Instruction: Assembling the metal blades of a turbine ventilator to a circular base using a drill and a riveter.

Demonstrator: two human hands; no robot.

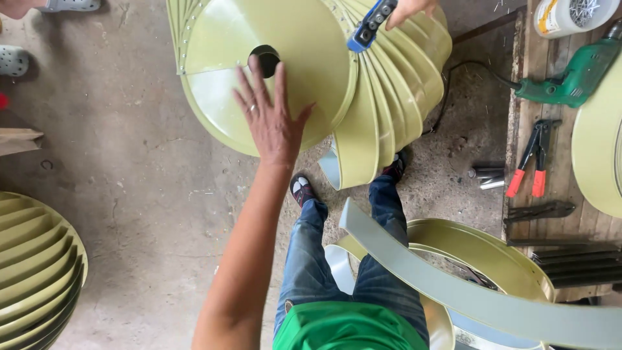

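Here left hand (272,120) presses disc (272,39); right hand (409,9) grips blue tool (369,26) at rim.

Green shirt, blue jeans, dark shoes, ring on bare left hand (272,120).

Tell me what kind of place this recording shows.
Probably a small metal workshop: a bare concrete floor, a green power drill and red-handled rivet pliers on a wooden bench, and yellow-green sheet-metal vaned assemblies being built.
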